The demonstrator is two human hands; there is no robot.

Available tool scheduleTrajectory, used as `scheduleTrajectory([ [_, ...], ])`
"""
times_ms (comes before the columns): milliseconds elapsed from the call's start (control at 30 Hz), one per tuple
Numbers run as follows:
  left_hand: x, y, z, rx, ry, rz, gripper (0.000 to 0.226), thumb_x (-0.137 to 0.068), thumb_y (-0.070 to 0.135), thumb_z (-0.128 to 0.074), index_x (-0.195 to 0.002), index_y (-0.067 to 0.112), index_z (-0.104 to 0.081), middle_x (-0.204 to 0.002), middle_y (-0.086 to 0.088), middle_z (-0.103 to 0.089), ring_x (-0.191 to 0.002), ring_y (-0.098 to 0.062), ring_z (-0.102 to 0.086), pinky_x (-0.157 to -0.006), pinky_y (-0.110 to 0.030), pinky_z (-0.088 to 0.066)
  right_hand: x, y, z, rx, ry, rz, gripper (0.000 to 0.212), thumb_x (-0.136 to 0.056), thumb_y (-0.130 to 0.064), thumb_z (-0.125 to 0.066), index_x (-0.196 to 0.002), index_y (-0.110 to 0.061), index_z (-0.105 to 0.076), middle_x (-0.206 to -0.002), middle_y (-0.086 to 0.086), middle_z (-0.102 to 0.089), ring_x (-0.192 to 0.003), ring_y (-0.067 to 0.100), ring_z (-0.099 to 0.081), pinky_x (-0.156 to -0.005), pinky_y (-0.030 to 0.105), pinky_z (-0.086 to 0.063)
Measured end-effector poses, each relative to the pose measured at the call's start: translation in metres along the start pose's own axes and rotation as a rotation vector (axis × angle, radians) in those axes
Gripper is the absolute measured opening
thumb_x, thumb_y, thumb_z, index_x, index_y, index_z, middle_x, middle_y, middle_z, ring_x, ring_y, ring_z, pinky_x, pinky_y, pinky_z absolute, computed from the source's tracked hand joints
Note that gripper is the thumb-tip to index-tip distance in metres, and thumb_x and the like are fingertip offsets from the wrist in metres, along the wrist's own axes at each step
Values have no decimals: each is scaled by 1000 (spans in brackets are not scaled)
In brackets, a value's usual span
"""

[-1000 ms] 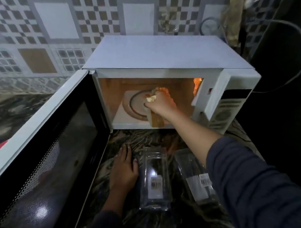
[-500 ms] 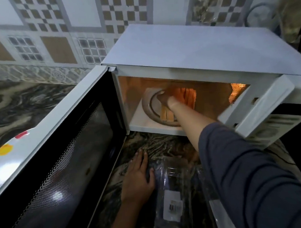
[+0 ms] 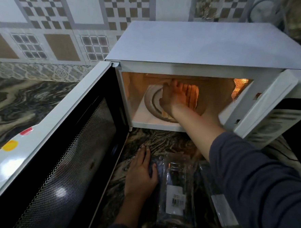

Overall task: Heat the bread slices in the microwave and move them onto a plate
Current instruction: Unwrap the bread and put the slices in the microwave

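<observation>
**Right hand goes deeper into the microwave, onto the bread**

One second ago my right hand [image 3: 176, 96] was curled at the front of the cavity with a piece in it. Now it reaches further in and lies over the bread slices [image 3: 192, 96] on the turntable [image 3: 151, 100]. Its fingers are almost straight, and I see no slice closed in it. The slices stand together, inside the lit microwave [image 3: 203, 44], whose door [image 3: 60, 155] is wide open.

My left hand [image 3: 141, 173] has stayed flat on the worktop [image 3: 20, 98], just beside the clear plastic package [image 3: 176, 186].

In my judgement the loading is nearly done; closing the door and heating come next. The dotted plate [image 3: 5, 159] waits at the worktop's left edge.
</observation>
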State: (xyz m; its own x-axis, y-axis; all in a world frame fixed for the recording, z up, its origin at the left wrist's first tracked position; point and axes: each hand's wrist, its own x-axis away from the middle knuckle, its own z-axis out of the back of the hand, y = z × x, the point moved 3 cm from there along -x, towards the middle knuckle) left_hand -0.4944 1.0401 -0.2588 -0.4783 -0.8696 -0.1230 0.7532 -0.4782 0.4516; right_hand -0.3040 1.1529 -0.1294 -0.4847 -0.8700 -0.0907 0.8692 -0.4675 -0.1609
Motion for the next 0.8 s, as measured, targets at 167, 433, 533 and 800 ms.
scheduleTrajectory([
  [167, 0, -2, -1, 13, 0, 0, 65, -88, 45, -28, -148, 22, -21, -157, 6, -11, -144, -5, -7, -110, -12, 5, -3, 7, 0, -31, 44, 27, 43, -97, -29, -36, -135, -10, -41, -145, 17, -36, -135, 35, -32, -108, 44, -26],
  [433, 0, -2, -2, 21, 9, 5, 65, -88, 47, -25, -148, 23, -21, -157, 7, -13, -144, -5, -9, -110, -13, 3, -10, 27, -8, -188, 148, -180, 42, -96, -37, -32, -133, -17, -37, -142, 12, -40, -131, 29, -37, -108, 42, -22],
  [533, 0, -2, -1, 30, 4, 12, 63, -88, 44, -31, -148, 23, -22, -157, 7, -15, -144, -6, -11, -111, -13, 0, -6, 24, -3, -207, 190, -107, 48, -96, -23, -38, -139, -3, -34, -148, 21, -30, -137, 37, -28, -112, 51, -21],
  [800, 2, 0, 0, 62, 7, 17, 61, -89, 42, -35, -147, 23, -26, -157, 7, -16, -144, -7, -13, -114, -19, -8, -3, 31, -8, -330, 171, -208, 47, -90, -48, -29, -129, -26, -42, -136, 7, -46, -126, 32, -41, -107, 47, -25],
])
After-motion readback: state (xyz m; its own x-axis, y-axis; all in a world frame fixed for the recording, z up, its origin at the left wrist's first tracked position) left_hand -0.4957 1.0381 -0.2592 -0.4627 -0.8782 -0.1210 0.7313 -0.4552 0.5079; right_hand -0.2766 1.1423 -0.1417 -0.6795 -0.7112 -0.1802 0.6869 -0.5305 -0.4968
